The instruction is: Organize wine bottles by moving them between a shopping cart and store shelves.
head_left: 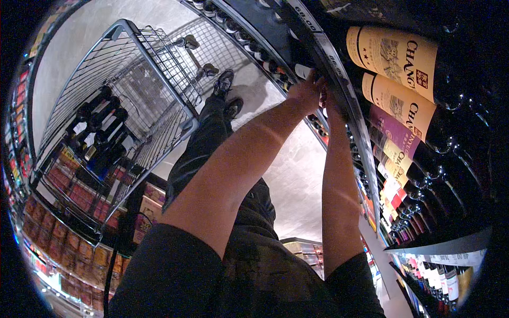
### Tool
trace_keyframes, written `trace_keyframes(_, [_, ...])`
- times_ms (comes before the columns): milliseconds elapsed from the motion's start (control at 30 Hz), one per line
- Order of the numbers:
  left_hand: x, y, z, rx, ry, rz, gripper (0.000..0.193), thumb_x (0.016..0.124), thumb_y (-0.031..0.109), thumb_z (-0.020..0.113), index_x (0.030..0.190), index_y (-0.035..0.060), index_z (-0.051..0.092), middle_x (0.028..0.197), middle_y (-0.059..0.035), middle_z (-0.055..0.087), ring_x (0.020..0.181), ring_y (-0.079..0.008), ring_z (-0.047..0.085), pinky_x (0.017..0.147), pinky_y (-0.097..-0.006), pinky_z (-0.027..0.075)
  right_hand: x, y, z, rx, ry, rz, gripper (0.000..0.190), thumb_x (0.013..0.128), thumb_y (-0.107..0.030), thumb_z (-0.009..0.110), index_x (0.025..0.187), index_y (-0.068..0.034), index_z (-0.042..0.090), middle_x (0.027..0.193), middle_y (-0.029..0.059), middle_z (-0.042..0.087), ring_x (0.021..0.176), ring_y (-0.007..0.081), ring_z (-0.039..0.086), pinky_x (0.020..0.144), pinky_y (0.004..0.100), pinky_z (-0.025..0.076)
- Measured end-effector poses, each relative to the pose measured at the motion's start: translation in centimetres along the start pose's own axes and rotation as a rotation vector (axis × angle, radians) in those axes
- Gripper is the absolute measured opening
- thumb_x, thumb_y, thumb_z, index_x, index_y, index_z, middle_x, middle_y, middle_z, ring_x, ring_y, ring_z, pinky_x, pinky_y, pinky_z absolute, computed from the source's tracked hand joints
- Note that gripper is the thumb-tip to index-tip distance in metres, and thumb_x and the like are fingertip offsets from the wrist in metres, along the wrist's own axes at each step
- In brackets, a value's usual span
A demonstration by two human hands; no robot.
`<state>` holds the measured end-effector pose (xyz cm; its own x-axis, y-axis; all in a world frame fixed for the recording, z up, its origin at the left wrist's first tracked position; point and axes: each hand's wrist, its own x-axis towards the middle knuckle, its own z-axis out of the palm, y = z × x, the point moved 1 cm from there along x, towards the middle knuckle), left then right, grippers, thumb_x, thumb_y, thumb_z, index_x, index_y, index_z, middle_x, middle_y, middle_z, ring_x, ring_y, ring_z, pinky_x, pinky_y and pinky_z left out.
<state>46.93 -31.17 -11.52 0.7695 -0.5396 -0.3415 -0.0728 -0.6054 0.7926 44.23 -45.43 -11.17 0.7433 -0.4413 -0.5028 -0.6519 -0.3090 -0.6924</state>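
Both arms reach forward to a dark shelf of wine bottles. My left hand [306,93] is at a lower shelf level, its fingers close to a bottle with a white label [303,71]; whether it grips the bottle is unclear. Beside it, my right hand [332,99] is in shadow under the shelf edge [338,63], and its fingers are mostly hidden. Something small and reddish with a white part shows between the hands. On the shelf to the right stand dark wine bottles with cream Changyu labels [397,59] and a purple label [391,123].
A metal shopping cart [153,67] stands at the left, with several dark bottles [103,123] lying inside. Stacked packaged goods [59,238] line the lower left. Bottle rows [250,47] fill the low shelf beyond the hands. My shoes [223,81] are on the pale floor [294,190].
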Motion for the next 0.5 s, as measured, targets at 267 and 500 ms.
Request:
trace_keyframes(267, [-6.2,-0.4,-3.6,-0.136,0.007,0.022,0.083,0.079,0.007,0.061,0.151,0.0121,0.021,0.145,-0.0285,0.036,0.121,-0.0428,0.053,0.094,-0.044,0.051,-0.5,-2.5,0.5,0.13,-0.076,0.042,0.033,0.093,-0.041,0.062,0.093,-0.008,0.058,0.062,0.0023,0.055,0.045,0.0109,0.049,0.041,0.0268,0.038])
trace_keyframes(500, [-23.5,-4.6,-17.1,-0.148,0.119,0.164,0.053,0.077,-0.006,0.052,0.128,0.0079,0.052,0.105,-0.0175,0.059,0.098,-0.0338,0.06,0.089,-0.0412,0.049,-2.1,-1.9,0.6,0.147,-0.04,0.134,0.033,0.094,-0.039,0.061,0.097,-0.006,0.061,0.073,0.0068,0.065,0.044,0.0124,0.05,0.042,0.0275,0.042])
